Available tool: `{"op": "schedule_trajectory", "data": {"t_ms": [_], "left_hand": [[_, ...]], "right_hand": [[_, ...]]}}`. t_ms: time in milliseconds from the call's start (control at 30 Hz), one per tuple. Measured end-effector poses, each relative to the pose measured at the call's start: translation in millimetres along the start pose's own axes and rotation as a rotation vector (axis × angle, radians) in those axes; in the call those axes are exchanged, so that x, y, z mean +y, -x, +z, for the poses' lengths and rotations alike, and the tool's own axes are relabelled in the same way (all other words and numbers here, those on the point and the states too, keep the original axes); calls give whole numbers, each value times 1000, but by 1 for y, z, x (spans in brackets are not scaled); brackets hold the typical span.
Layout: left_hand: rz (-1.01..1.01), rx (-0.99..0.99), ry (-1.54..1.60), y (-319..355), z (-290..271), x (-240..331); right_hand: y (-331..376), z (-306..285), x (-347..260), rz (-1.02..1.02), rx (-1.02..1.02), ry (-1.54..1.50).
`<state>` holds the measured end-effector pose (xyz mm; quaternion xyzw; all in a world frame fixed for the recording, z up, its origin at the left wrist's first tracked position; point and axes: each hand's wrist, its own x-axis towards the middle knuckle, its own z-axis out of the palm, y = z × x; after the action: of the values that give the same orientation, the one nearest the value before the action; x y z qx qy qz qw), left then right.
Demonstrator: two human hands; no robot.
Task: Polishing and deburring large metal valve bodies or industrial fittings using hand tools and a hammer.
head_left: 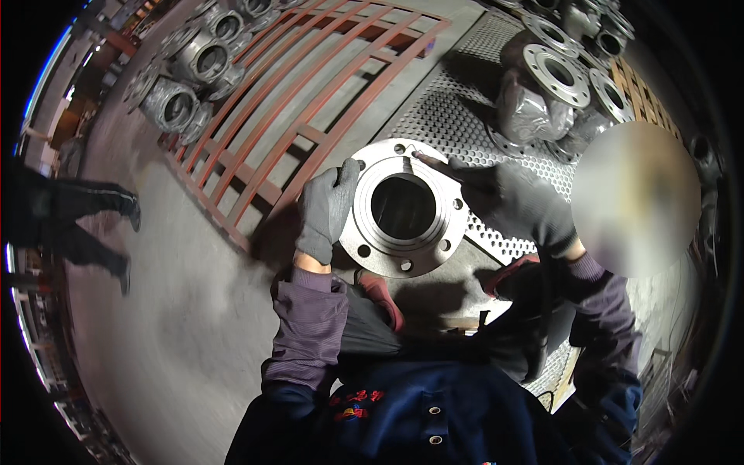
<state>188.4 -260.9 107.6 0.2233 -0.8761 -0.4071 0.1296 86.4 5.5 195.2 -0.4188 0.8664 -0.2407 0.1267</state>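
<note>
A round silvery metal flange faces up in front of me, with a wide dark bore and several bolt holes around its rim. What lies beneath it is hidden. My left hand, in a grey glove, is closed round the flange's left edge, its thumb along the rim. From the right comes my right hand in a darker glove. Its index finger stretches over the upper right of the flange face, near a bolt hole. The other fingers are in shadow by the right edge, and I make out no tool in them.
A red-brown slatted metal rack lies beyond on the left, with wrapped flanged fittings beside it. More flanged fittings stand on a perforated metal plate at the far right. Another person's legs show at left.
</note>
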Motion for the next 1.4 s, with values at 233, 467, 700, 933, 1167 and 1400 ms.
{"op": "schedule_trajectory", "data": {"t_ms": [233, 467, 700, 933, 1167, 1400], "left_hand": [[1, -52, -16, 14, 7, 28], [-7, -65, 31, 20, 16, 38], [72, -66, 20, 16, 31, 34], [-55, -40, 139, 23, 26, 49], [-35, -59, 26, 23, 30, 53], [29, -57, -22, 26, 29, 51]], "right_hand": [[-29, -36, -16, -205, -171, 216], [-57, -38, -13, -227, -291, 463], [-81, -15, 52, -240, -528, 588], [23, -58, 76, -296, 1, 77], [11, -53, 38, -187, -233, 432], [7, -39, 23, -192, -252, 391]]}}
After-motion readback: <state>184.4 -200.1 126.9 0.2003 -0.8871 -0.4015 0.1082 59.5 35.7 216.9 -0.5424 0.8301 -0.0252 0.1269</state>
